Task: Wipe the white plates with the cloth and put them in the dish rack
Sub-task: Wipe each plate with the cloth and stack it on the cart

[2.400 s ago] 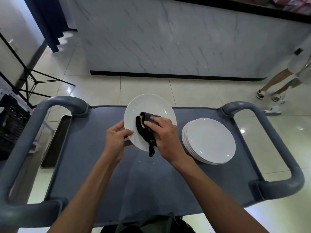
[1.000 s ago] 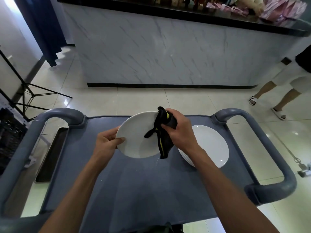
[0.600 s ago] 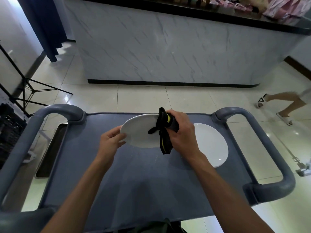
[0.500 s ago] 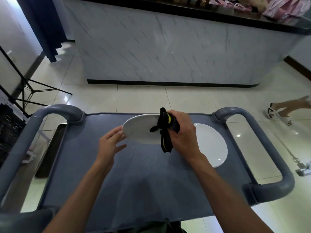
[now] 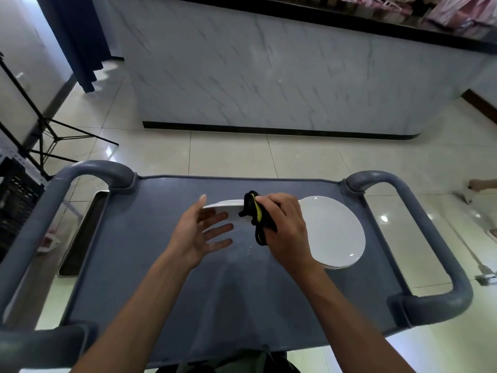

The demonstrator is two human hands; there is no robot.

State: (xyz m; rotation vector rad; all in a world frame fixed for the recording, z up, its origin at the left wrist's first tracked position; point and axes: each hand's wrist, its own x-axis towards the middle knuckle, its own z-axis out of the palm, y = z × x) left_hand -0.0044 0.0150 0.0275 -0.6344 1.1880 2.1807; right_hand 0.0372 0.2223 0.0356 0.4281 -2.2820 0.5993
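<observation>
A white plate [image 5: 227,208] hangs near-edgewise above the middle of a grey cart top [image 5: 166,278], just above the frame's centre, its rim a thin pale line and its underside turned toward you. Your right hand [image 5: 285,230] clamps the plate's right edge through a black cloth with a yellow stripe [image 5: 256,218], fingers curled over the fabric, a tail of cloth dangling below the rim. Your left hand [image 5: 200,232] is spread flat at the plate's left edge, fingers straight and fanned, the upper fingertip at the rim; whether the other fingers touch the underside cannot be told. It grasps nothing.

To the right of centre, partly behind your right wrist, a stack of white plates [image 5: 336,232] lies flat on the cart. Thick grey handles [image 5: 419,211] loop up at the cart's left and right ends. A metal tray [image 5: 83,232] shows below the cart's left edge. At the far left, a black crate [image 5: 16,203] stands on the pale tiled floor [image 5: 228,154], with a black tripod [image 5: 43,125] behind it. A marble-faced counter [image 5: 269,76] fills the upper frame, pink bags [image 5: 454,12] on it at the upper right. A sandalled foot [image 5: 476,187] enters at the right edge.
</observation>
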